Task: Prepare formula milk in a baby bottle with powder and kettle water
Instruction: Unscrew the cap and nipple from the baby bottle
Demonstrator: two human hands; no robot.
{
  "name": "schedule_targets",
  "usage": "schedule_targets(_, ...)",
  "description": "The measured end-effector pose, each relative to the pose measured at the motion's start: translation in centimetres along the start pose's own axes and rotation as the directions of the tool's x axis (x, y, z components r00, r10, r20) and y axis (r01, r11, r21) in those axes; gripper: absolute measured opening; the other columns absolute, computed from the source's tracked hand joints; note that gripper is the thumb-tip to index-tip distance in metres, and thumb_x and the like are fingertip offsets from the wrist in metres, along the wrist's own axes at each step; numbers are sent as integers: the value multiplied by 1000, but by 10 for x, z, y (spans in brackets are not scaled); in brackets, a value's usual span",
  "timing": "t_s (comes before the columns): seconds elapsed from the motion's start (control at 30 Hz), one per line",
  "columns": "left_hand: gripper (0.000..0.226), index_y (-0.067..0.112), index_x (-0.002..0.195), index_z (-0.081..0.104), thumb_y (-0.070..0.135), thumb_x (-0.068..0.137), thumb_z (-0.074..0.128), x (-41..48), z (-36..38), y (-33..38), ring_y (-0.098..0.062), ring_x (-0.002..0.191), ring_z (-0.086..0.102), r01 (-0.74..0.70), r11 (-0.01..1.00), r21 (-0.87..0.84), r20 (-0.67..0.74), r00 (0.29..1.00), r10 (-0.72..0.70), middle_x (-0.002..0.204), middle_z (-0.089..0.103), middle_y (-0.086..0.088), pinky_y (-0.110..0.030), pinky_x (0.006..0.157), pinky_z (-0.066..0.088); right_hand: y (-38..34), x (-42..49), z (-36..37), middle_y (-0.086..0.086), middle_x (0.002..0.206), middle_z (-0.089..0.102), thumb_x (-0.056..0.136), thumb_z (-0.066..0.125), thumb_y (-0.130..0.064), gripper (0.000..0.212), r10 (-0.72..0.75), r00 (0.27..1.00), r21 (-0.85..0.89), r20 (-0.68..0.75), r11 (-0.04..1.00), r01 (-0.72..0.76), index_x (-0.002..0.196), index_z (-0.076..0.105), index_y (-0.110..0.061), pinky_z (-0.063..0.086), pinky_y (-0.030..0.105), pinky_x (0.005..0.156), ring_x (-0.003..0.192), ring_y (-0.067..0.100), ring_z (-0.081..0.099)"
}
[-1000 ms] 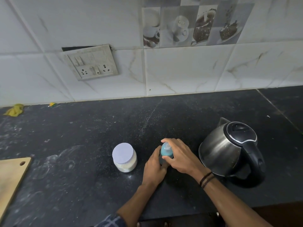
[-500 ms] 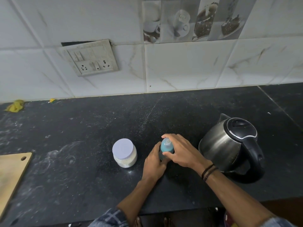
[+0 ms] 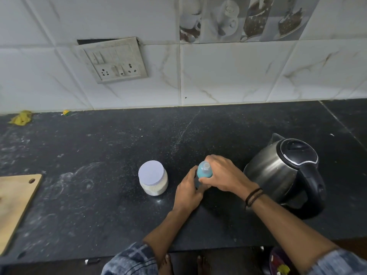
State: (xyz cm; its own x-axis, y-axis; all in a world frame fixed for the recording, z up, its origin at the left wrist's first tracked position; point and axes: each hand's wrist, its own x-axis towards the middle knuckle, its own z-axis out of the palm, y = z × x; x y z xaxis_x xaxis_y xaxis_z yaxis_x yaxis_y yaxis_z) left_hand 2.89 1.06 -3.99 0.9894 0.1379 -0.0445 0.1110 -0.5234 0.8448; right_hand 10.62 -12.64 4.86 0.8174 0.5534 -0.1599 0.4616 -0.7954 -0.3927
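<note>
I am holding the baby bottle point(image 3: 204, 172) with my left hand point(image 3: 189, 192) and gripping its blue top with my right hand point(image 3: 224, 173).

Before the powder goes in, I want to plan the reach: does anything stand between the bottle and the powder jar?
Nothing visible does. The baby bottle stands held in both hands, the left hand on its body, the right hand on its top. Only bare countertop separates the left hand from the powder jar.
</note>
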Motion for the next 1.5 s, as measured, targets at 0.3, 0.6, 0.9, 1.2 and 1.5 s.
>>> schedule_targets(0.3,65,27,149,46,37,92,77,1,-1,0,-15,119,62,17,1000,3,-3,1000,-17,132,66,8,-42,98,52,7,19,-30,-8,104,55,81,81,-39,37,-182,953,-43,243,979,198,104,55,-24,49,35,82,96,15,55)
schedule_targets(0.6,65,27,148,47,38,92,77,1,-3,1,-13,120,61,-1,1000,11,-9,1000,1,135,65,8,-38,98,53,2,24,-44,-7,112,57,85,81,-31,37,-256,892,-75,373,950,304,113,59,-23,49,38,92,104,13,53)
schedule_targets(0.9,63,24,146,48,32,91,78,0,-1,-2,-14,115,64,-27,1000,-15,-3,1000,27,130,65,6,-45,94,55,-16,0,-23,-2,120,57,80,77,-65,69,61,987,-165,147,986,-36,129,54,-21,49,36,80,106,23,60)
schedule_targets(1.2,67,23,148,47,35,90,79,1,0,-5,-11,115,62,-49,999,5,-5,999,49,134,63,6,-36,95,55,-29,-2,-22,0,122,53,88,76,-14,44,-41,991,-178,125,982,63,128,57,-18,43,30,85,112,20,53)
schedule_targets(1.5,66,26,148,46,36,91,78,2,-2,-2,-13,121,60,-12,1000,4,-1,1000,12,137,63,7,-42,99,54,-24,-5,-29,0,129,56,85,75,-58,71,113,992,-120,61,987,-105,143,51,-24,47,36,84,111,23,59)
